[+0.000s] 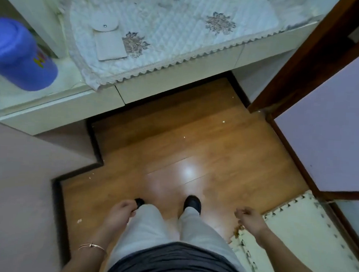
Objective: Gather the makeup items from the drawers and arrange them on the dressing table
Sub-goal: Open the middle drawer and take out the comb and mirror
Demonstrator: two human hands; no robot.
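Note:
The white dressing table [177, 81] runs across the top of the view, covered by a quilted white cloth [160, 29] with embroidered flowers. Its drawer fronts [60, 111] along the front edge are shut. A small white pouch or case [108, 41] lies on the cloth at the left. No makeup item shows. My left hand [120, 213] hangs by my left leg with fingers curled and holds nothing. My right hand [249, 219] hangs at my right side, fingers loosely curled, also without anything in it. Both hands are well back from the table.
A blue plastic tub [21, 56] stands on the table's left end. An open brown-framed door [322, 115] stands at the right. A wall corner [24, 179] juts in at the left. Wooden floor [173, 146] lies between me and the table, and a white foam mat [294, 233] lies at the right.

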